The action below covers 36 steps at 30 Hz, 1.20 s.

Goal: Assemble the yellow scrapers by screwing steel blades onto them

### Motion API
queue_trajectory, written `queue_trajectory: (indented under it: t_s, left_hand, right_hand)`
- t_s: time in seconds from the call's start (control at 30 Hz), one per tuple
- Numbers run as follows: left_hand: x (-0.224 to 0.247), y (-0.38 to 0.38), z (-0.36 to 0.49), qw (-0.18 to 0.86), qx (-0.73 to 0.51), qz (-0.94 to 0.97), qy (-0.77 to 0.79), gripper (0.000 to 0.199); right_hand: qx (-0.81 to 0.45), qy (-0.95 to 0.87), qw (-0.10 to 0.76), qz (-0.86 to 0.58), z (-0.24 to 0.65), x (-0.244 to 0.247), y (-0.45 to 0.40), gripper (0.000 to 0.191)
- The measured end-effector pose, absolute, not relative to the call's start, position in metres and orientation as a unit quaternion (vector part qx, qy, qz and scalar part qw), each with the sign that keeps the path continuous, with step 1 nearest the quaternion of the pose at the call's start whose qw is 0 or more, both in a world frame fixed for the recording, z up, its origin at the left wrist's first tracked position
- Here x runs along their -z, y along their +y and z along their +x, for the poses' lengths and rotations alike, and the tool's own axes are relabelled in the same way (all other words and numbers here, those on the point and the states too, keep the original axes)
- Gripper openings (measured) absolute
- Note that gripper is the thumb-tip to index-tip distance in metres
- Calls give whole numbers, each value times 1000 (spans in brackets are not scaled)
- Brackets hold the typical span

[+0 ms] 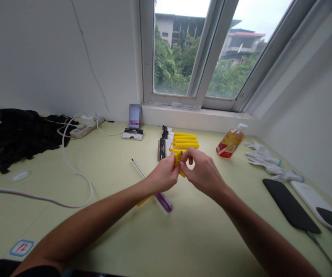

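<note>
My left hand (166, 172) is closed around a small yellow plastic piece (178, 158), held above the table. My right hand (202, 169) pinches thumb and forefinger together at that piece, beside a small brownish part (181, 153); what lies between the fingertips is too small to make out. Just beyond both hands lie several yellow-handled tools (185, 145) with black-and-white card sleeves (166, 146) at their left ends. A screwdriver (163, 202) with a clear purple handle rests beneath my left wrist, its shaft partly covered. Another yellow object (143, 201) shows from under my left forearm.
A phone (134, 116) stands in a card holder (133, 134) by the wall. To the right are a bottle (231, 141), white gloves (265, 159) and a black slab-shaped device (290, 204). On the left, a white cable (67, 154) runs from a power strip (82, 130) near black fabric (24, 132).
</note>
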<state>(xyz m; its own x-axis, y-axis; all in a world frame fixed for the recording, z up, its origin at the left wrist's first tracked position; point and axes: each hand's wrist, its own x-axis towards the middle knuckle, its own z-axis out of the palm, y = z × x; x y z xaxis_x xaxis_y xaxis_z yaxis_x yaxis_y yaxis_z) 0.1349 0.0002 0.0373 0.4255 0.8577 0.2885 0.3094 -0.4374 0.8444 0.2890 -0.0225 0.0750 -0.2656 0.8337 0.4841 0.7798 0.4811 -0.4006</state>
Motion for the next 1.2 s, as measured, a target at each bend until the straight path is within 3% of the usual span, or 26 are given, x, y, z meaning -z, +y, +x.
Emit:
queue_trajectory:
  t_s: [0.2, 0.4, 0.5, 0.73, 0.9, 1.0, 1.1, 1.2]
  left_hand:
    - [-38, 0, 136, 367, -369, 765, 380, 7]
    - [-44, 0, 135, 399, -348, 763, 371, 17]
    - [-46, 1, 134, 402, -333, 762, 383, 20]
    - [-41, 2, 133, 401, -327, 766, 381, 16]
    - [-51, 4, 128, 514, -299, 707, 383, 29]
    - [-59, 10, 122, 572, -302, 663, 377, 34]
    - [-62, 16, 116, 586, -310, 654, 364, 31]
    - [-62, 20, 115, 571, -312, 669, 360, 30]
  right_hand:
    - [-118, -750, 381, -527, 294, -74, -16, 19]
    - [-400, -671, 430, -453, 304, -64, 3, 34]
    - [-476, -642, 422, -428, 304, -63, 6, 37]
    - [-468, -649, 411, -438, 301, -58, 6, 34]
    - [-503, -645, 418, -396, 306, -60, 8, 35]
    - [-534, -650, 376, -388, 311, -64, 8, 38]
    - [-552, -657, 329, -395, 312, -65, 8, 37]
    - [-545, -647, 338, -412, 309, -64, 7, 28]
